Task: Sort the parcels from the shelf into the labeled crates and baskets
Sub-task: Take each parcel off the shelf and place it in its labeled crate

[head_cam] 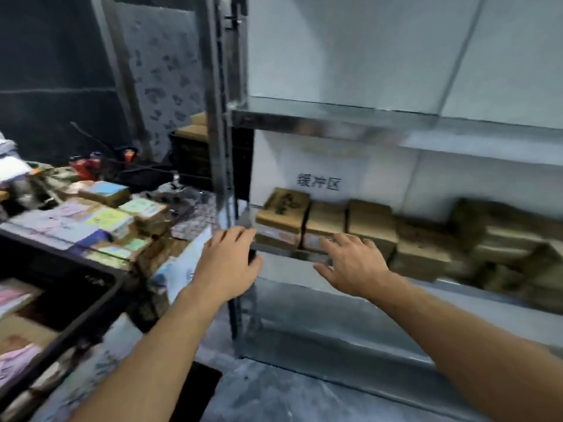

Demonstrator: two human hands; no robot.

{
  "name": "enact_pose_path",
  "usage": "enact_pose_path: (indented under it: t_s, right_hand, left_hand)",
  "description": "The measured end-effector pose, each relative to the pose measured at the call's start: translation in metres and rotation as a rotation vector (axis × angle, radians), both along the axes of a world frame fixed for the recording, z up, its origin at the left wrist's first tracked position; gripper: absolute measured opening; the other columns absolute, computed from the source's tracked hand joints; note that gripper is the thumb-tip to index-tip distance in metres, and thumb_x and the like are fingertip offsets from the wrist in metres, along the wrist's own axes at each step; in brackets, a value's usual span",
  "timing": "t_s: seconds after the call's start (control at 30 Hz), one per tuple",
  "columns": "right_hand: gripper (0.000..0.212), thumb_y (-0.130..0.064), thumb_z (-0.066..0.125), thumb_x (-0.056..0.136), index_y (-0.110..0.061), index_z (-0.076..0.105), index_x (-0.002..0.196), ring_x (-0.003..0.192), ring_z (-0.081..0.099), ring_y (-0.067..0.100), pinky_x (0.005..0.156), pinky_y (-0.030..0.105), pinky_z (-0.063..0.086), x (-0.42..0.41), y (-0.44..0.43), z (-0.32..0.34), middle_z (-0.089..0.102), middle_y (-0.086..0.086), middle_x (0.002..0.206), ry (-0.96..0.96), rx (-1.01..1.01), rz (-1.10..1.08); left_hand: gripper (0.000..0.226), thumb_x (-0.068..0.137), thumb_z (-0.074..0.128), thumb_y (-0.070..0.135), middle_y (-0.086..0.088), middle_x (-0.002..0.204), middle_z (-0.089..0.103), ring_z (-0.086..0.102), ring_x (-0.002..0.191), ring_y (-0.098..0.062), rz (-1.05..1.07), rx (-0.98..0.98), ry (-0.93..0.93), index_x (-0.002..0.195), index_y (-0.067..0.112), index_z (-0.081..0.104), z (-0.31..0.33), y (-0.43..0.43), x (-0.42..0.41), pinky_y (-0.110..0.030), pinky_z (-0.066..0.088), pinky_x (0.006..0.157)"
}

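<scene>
Brown cardboard parcels (368,222) lie stacked in a row on the middle board of a metal shelf (335,117), under a white sign with dark characters. The leftmost parcel (283,208) has black writing on top. My left hand (227,263) is stretched out, fingers relaxed, just in front of the shelf's left post, holding nothing. My right hand (350,266) reaches forward with spread fingers just before the lower parcels; the blur hides whether it touches them.
On the left, a black crate (91,281) and a table carry parcels with coloured labels (106,217). A second dark crate with brown parcels (192,147) stands behind the shelf post. The upper shelf board holds nothing visible. Grey floor lies below.
</scene>
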State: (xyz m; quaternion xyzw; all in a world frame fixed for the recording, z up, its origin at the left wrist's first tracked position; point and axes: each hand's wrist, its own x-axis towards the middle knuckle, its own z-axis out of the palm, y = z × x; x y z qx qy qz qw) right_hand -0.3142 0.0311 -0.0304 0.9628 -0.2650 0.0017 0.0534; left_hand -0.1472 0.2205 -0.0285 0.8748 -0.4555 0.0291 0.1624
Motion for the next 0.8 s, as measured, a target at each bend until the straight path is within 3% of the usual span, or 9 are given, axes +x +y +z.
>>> enact_pose_path:
  t_s: [0.4, 0.8]
  right_hand:
    - [0.057, -0.061, 0.036, 0.101, -0.03, 0.036, 0.148, 0.147, 0.032, 0.028, 0.116, 0.053, 0.032, -0.219, -0.092, 0.0, 0.041, 0.004, 0.155, -0.024, 0.0, -0.421]
    - [0.05, -0.06, 0.038, 0.099, -0.029, 0.044, 0.138, 0.137, 0.041, 0.028, 0.108, 0.052, 0.038, -0.272, -0.184, -0.012, 0.05, 0.003, 0.14, -0.104, -0.028, -0.611]
  left_hand:
    - [0.059, 0.098, 0.048, 0.044, 0.003, 0.152, 0.038, 0.031, 0.139, -0.023, -0.34, -0.051, 0.08, 0.152, 0.027, 0.031, -0.005, -0.166, -0.169, -0.043, 0.03, 0.115]
    - [0.06, 0.099, 0.044, 0.047, 0.004, 0.155, 0.033, 0.027, 0.142, -0.021, -0.499, -0.004, 0.062, 0.154, 0.029, 0.025, -0.014, -0.296, -0.216, -0.043, 0.025, 0.117]
